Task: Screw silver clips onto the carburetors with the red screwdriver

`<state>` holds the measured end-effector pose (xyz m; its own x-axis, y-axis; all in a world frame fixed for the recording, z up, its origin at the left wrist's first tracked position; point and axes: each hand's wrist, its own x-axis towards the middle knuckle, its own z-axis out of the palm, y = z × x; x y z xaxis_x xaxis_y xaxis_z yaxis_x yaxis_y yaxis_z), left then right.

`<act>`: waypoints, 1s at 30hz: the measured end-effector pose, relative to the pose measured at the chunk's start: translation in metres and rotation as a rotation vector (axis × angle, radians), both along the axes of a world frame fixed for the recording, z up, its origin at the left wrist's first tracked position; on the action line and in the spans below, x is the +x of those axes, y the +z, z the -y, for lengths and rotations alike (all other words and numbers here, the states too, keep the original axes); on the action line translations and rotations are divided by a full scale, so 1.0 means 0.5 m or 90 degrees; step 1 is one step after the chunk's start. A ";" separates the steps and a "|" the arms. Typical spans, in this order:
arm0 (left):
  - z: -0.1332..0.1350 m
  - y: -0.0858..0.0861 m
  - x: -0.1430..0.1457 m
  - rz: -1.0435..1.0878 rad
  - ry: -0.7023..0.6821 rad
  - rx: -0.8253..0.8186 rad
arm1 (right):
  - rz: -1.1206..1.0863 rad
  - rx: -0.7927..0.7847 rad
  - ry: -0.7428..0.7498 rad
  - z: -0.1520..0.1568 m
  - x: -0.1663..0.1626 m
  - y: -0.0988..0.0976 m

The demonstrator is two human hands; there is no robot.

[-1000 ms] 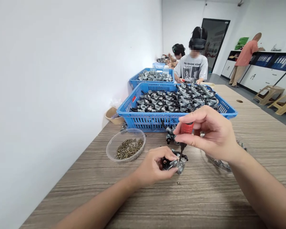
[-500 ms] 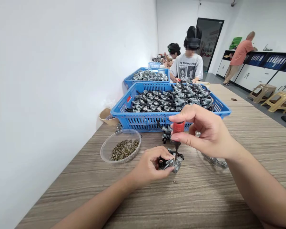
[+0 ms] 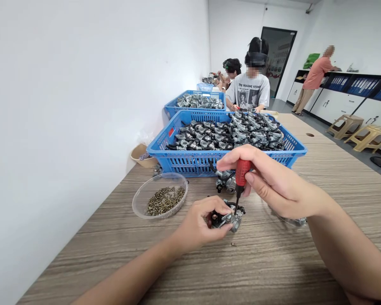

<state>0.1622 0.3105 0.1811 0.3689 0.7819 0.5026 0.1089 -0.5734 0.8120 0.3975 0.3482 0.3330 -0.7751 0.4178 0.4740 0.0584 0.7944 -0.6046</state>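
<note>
My left hand (image 3: 203, 218) is closed around the left side of a small metal carburetor (image 3: 236, 222) on the table. A red-handled screwdriver (image 3: 242, 173) is in my right hand (image 3: 273, 180), between thumb and fingers, with the index finger over the top of its handle. Its dark shaft points down, slightly tilted, and the tip meets the carburetor by my left fingertips; what lies right under the tip is hidden. One loose screw (image 3: 233, 244) lies on the table just in front of the carburetor. Another carburetor (image 3: 225, 182) stands behind, partly covered by my right hand.
A clear bowl of brass-coloured screws (image 3: 165, 201) stands to the left. Behind is a blue crate (image 3: 190, 163) piled with carburetors, with another blue crate (image 3: 171, 111) beyond. A clear container (image 3: 292, 221) sits partly behind my right wrist. Co-workers (image 3: 250, 89) sit at the far end.
My right hand has shifted its hold on the screwdriver: the fingers are straighter, the palm is over the handle, and more of the red handle shows. My left hand and the carburetor stay in place.
</note>
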 end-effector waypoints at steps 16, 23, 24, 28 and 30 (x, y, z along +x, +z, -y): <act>0.001 -0.009 0.000 0.006 0.012 0.052 | -0.068 0.227 -0.188 -0.017 -0.014 -0.006; 0.006 -0.001 -0.004 -0.006 -0.009 0.070 | -0.078 0.027 -0.050 -0.006 -0.007 0.000; 0.006 -0.001 -0.003 -0.008 -0.005 0.067 | -0.102 0.011 -0.042 -0.008 -0.008 -0.002; 0.006 -0.001 -0.002 -0.002 0.002 0.068 | -0.168 0.046 -0.107 -0.018 -0.015 -0.016; 0.005 -0.002 -0.001 0.002 0.003 0.069 | -0.199 0.129 -0.156 -0.023 -0.020 -0.022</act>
<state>0.1618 0.3082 0.1801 0.3641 0.7245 0.5853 0.1087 -0.6572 0.7459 0.3876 0.3599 0.3220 -0.4712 0.4449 0.7616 0.0983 0.8845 -0.4560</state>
